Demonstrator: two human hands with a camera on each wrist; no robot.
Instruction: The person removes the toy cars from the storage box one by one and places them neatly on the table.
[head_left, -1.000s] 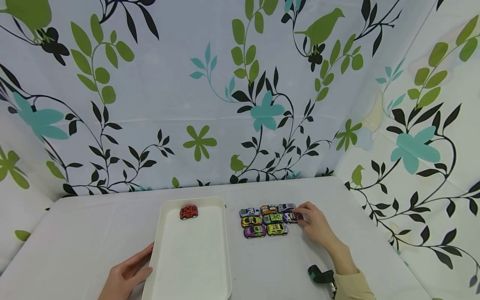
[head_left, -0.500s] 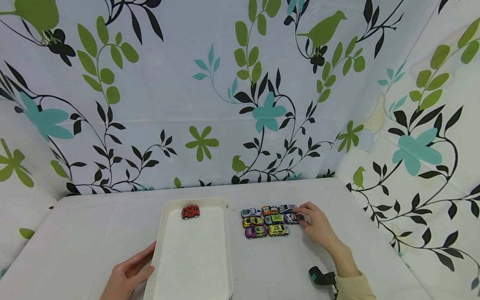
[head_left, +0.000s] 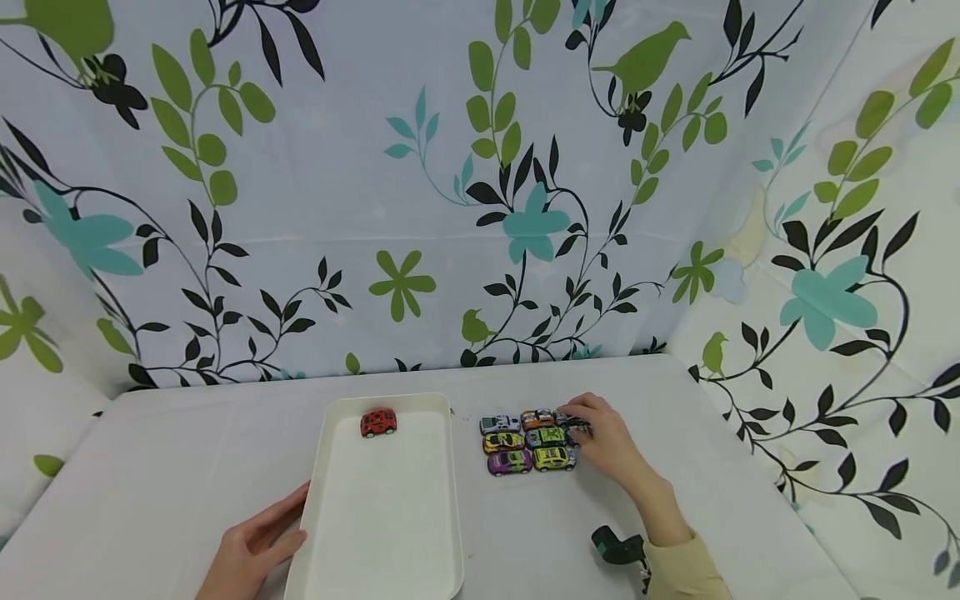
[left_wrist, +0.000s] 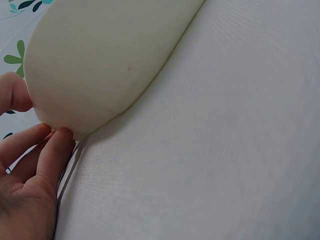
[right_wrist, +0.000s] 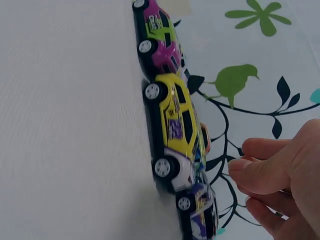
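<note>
A white tray (head_left: 317, 467) lies on the table with a red toy car (head_left: 378, 422) at its far end. My left hand (head_left: 255, 550) rests against the tray's near left edge. Its straight fingers (left_wrist: 47, 155) touch the tray wall (left_wrist: 100, 60). Right of the tray stands a block of several toy cars (head_left: 525, 442). My right hand (head_left: 600, 437) arches over the block's right column with bent fingers (right_wrist: 260, 175). A blue-purple car (right_wrist: 199, 214) sits just beside them, next to the yellow car (right_wrist: 175, 125). The far right car is hidden under the hand.
A grey cloth covers the table (head_left: 187, 450). Floral curtains (head_left: 480, 208) close off the back and both sides. A black wrist camera (head_left: 618, 546) sits at my right sleeve.
My right hand has moved left from beside the car block to over its right column. The left hand and the tray have stayed put.
</note>
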